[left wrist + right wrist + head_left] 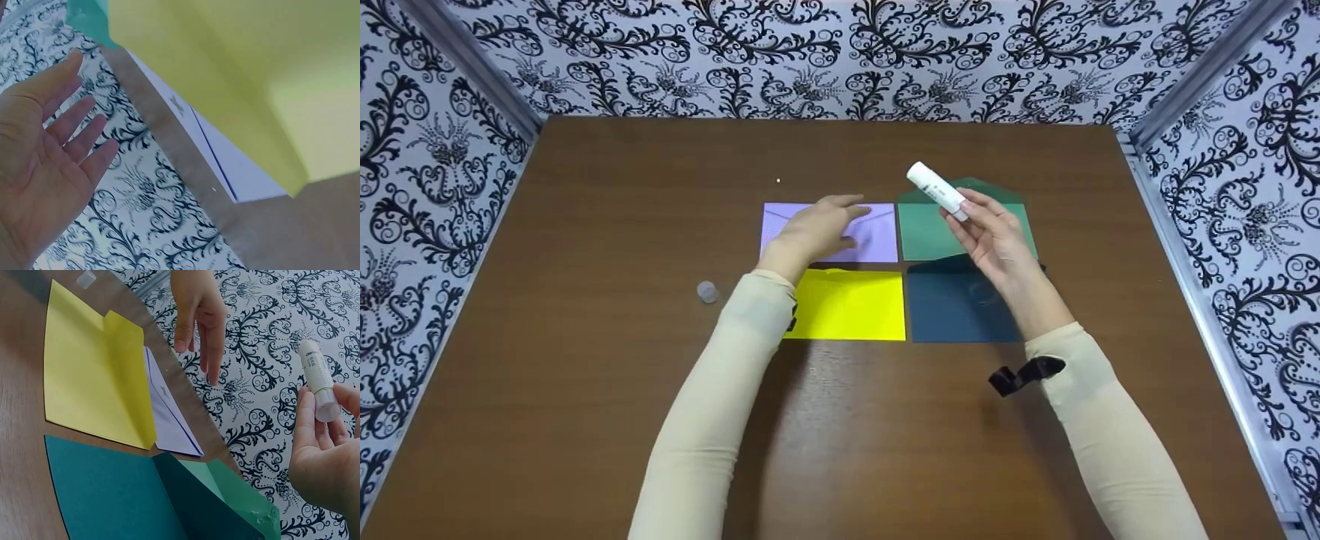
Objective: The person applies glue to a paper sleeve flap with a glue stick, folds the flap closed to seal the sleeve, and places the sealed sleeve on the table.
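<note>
My right hand (996,238) pinches a white glue stick (934,189) between thumb and fingers, tilted in the air over the green envelope (934,232). That envelope's flap is folded open at the back, with a shiny smear near its tip in the right wrist view. Over the purple envelope (877,238) hovers my left hand (814,229), fingers spread and holding nothing. The purple flap lies folded down. In front are a yellow envelope (855,307) and a dark blue envelope (956,307), their flaps (125,343) standing partly raised in the right wrist view.
A small translucent cap (707,292) sits on the brown table (585,375), left of the envelopes. Behind the purple envelope lies a tiny white speck (778,181). Patterned black-and-white panels (765,52) border the table at the back and both sides.
</note>
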Action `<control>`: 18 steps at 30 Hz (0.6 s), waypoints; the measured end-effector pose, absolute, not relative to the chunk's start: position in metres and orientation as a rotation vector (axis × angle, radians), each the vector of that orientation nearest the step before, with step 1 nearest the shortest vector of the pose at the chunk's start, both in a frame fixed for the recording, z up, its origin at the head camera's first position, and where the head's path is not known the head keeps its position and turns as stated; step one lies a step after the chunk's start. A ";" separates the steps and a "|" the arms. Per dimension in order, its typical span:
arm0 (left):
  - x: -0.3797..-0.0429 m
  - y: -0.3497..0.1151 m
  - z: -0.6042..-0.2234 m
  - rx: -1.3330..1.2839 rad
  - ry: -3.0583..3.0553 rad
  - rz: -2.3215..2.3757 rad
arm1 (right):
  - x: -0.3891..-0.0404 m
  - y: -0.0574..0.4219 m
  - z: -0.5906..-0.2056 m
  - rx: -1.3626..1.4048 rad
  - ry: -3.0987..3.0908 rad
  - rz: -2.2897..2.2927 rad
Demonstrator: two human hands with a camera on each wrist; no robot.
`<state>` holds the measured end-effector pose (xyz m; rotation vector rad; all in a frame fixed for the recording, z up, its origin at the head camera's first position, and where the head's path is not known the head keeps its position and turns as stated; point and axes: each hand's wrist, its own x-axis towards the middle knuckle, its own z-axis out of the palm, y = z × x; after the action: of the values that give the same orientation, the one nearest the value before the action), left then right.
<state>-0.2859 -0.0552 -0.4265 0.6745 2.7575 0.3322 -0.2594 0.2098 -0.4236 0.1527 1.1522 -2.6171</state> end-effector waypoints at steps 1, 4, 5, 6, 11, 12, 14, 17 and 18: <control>-0.285 -0.052 -0.426 0.690 2.754 0.327 | -0.260 0.211 -0.423 0.148 1.152 -2.620; -0.283 -0.040 -0.427 0.750 2.753 0.277 | -0.260 0.213 -0.422 0.140 1.149 -2.630; -0.283 -0.036 -0.428 0.765 2.751 0.262 | -0.260 0.214 -0.421 0.141 1.151 -2.632; -0.282 -0.033 -0.428 0.776 2.748 0.252 | -0.260 0.215 -0.421 0.144 1.147 -2.635; -0.278 -0.014 -0.433 0.795 2.716 0.225 | -0.261 0.221 -0.419 0.157 1.128 -2.647; -0.277 -0.010 -0.434 0.800 2.708 0.221 | -0.261 0.223 -0.419 0.157 1.125 -2.649; -0.275 -0.003 -0.436 0.823 2.696 0.193 | -0.261 0.225 -0.419 0.161 1.134 -2.652; -0.274 0.007 -0.439 0.852 2.681 0.142 | -0.261 0.228 -0.420 0.159 1.134 -2.655; -0.273 0.009 -0.440 0.855 2.676 0.135 | -0.261 0.229 -0.420 0.162 1.129 -2.657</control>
<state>-0.2732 0.0095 -0.4403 0.8554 2.6765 0.1347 -0.2614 0.2293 -0.4203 0.1622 1.1291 -2.6570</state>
